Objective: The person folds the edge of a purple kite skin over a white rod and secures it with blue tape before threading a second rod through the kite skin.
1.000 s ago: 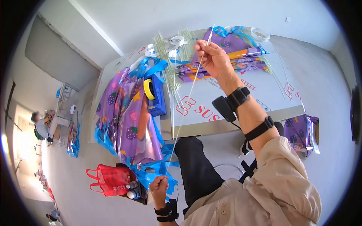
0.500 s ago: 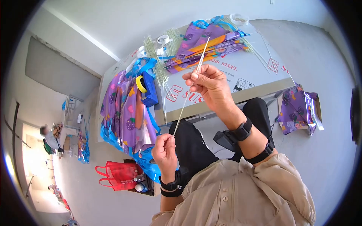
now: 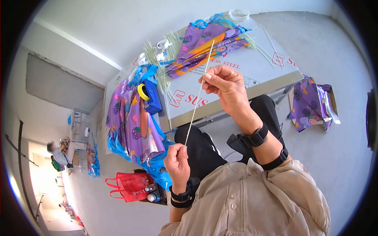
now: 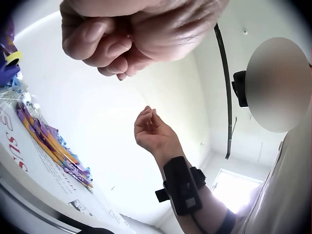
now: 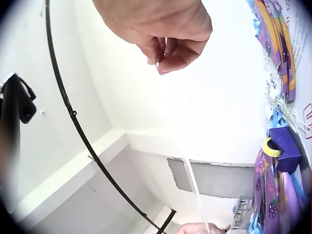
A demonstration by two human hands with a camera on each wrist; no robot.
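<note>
A thin pale rod (image 3: 194, 113) slants between both hands in the head view, over the table's near edge and the person's knee. My left hand (image 3: 177, 162) pinches its lower end between thumb and curled fingers. Higher up, my right hand (image 3: 226, 84) pinches the rod between thumb and forefinger, and its upper end sticks out past the fingers. In the left wrist view, my left hand (image 4: 136, 34) has its fingers curled in. The right wrist view shows my right hand (image 5: 165, 34) with fingertips together and the rod (image 5: 195, 187) running down toward the other hand.
On the table (image 3: 220, 84) lie folded purple printed sheets (image 3: 204, 37), bundled thin rods (image 3: 157, 67) and a blue tape dispenser (image 3: 152, 98). More purple sheets (image 3: 136, 122) hang over its left edge. A red bag (image 3: 128, 187) stands on the floor, with a purple-covered box (image 3: 311, 102) at right.
My right hand has come down and nearer the body with the rod, and my left hand has risen. The hands are closer together. The head view has shifted slightly.
</note>
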